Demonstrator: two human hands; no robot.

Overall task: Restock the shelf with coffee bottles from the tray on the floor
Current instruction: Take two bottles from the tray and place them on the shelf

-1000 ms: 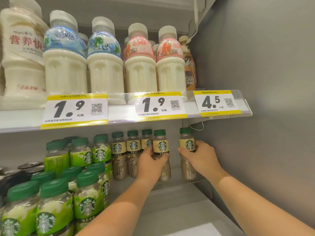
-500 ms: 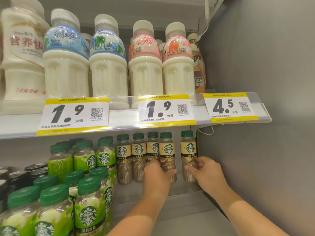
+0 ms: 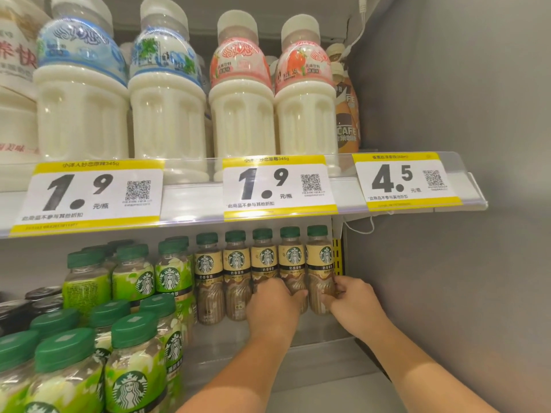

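Several coffee bottles with green caps and cream-yellow labels stand in a row at the back of the lower shelf. My left hand wraps the lower part of the fourth bottle. My right hand grips the base of the rightmost bottle, which stands close to the grey side wall. Both bottles are upright and nearly touch each other. Two bottles at the left end of the row stand free of my hands. The tray on the floor is out of view.
Green-labelled bottles fill the lower shelf's left and front. Dark cans sit at far left. The upper shelf edge with price tags overhangs the row, carrying white milk-drink bottles. The grey wall closes the right side.
Both hands slid down from the bottles' labels to their lower parts. The rightmost bottle moved left, closing the gap to the row. The view has come closer to the shelf.
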